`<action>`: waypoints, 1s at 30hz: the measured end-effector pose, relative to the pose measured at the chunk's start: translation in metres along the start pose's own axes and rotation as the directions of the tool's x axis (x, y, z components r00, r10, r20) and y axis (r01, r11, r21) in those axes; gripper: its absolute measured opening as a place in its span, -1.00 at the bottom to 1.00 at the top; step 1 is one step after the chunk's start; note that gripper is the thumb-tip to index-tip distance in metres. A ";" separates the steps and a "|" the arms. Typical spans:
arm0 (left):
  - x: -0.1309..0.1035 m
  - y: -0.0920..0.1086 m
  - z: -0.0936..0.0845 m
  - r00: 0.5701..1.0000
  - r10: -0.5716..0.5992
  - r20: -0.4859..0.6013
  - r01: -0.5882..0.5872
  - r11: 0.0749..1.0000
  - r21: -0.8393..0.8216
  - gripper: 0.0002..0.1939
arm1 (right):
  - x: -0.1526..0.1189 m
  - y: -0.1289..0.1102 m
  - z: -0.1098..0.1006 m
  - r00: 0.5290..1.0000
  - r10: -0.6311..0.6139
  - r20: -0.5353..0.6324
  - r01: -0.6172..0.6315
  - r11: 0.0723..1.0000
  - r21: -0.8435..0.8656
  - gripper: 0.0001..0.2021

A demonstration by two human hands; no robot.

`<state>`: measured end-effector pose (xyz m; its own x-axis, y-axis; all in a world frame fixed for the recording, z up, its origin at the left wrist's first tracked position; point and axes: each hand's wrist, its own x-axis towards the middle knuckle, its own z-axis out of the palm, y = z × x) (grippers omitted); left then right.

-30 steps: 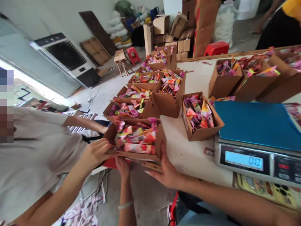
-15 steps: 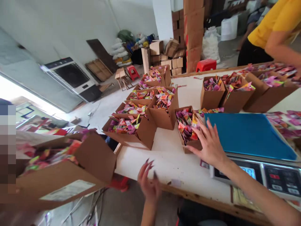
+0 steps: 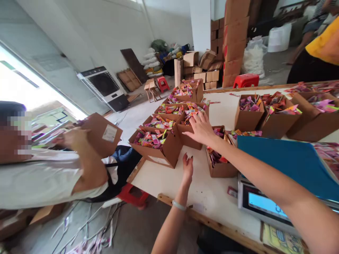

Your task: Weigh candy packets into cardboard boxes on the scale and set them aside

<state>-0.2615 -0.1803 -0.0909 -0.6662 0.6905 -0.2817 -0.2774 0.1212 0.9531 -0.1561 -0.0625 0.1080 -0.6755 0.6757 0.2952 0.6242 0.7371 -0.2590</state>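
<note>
The right hand is the nearer of the two to the filled carton, which stands toward the left end of the worktop, about midway between the near and far edges. Its spread fingers hang over the carton's near right part, above the small bright packets; whether they touch cannot be told. From the left hand the same carton lies straight across, toward the far edge. Its long axis seems to run away from the near edge, though the right hand hides part of it.

The hands are apart, with nothing held in either. The left one, fingers loosely raised, hangs above bare worktop, just right of the carton at the near left corner, whose long side runs more along the near edge. The small carton stands just beside the scale, below the right forearm.

As for writing, no brand can be read. The corner carton bears a pale label, and a co-worker's carton, off the left edge, has a white label; both are too small to read. The scale's lit display is partly covered by the right forearm, so its figure is unreadable.
</note>
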 end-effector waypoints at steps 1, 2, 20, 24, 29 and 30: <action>-0.006 -0.004 -0.009 0.999 -0.037 -0.007 0.037 0.999 -0.036 -0.43 | 0.022 -0.004 0.000 0.992 0.046 0.119 -0.045 0.999 -0.016 -0.44; -0.011 -0.008 -0.017 0.998 -0.068 -0.011 0.067 0.995 -0.076 -0.47 | 0.038 -0.006 0.002 0.973 0.082 0.217 -0.078 0.997 -0.027 -0.51; -0.089 0.011 -0.064 0.942 -0.207 0.263 0.326 0.746 -0.580 -0.51 | -0.139 -0.069 -0.057 0.951 -0.304 -0.045 0.308 0.936 0.169 -0.69; -0.101 0.090 -0.056 0.971 -0.023 0.237 0.182 0.714 -0.676 -0.51 | -0.132 -0.080 -0.139 0.810 -0.472 -0.348 0.512 0.859 0.025 -0.70; -0.031 0.217 -0.049 0.971 0.223 0.085 -0.133 0.801 -0.583 -0.39 | -0.016 -0.124 -0.195 0.871 -0.442 -0.214 0.443 0.895 -0.046 -0.75; -0.012 0.235 -0.048 0.961 0.264 0.083 -0.194 0.857 -0.478 -0.32 | 0.012 -0.131 -0.191 0.890 -0.421 -0.175 0.418 0.907 -0.054 -0.76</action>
<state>-0.3521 -0.1942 0.1311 -0.6556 0.7550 -0.0102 -0.4394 -0.3705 0.8183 -0.1710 -0.1528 0.3215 -0.7951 0.2895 0.5329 0.3049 0.9504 -0.0615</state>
